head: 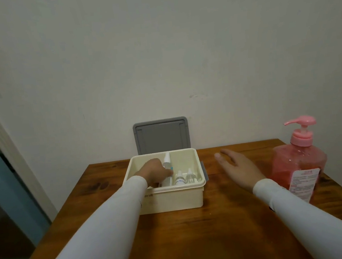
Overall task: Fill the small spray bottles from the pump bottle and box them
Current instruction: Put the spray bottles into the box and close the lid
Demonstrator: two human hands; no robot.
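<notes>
1. Head view: two hands are seen over a wooden table (187,233), both in white sleeves.
2. One cream box (173,198) is set near the table's far edge, and one grey lid (161,135) is propped upright behind it against the wall (158,56).
3. Three small spray bottles are counted inside the box: a tall white bottle (167,161), a labelled bottle (179,179) and a clear bottle (190,175) beside it.
4. The left hand (153,170) is reached into the box; its fingers are curled at the tall white bottle, which appears to be gripped, though the contact is partly hidden by the hand itself.
5. The right hand (237,166) is held flat and relaxed just above or on the table, nothing in it, between the box and the pump bottle (298,162).
6. One pump bottle is counted: pink, with a pink pump head, stood at the table's right edge; its lower part is partly covered by the right sleeve.
7. A door frame (5,146) is seen at the left.
8. On the labelled bottle, letters resembling "Bel" can be made out; print on the pump bottle's label and on the box front is too small to be read.
</notes>
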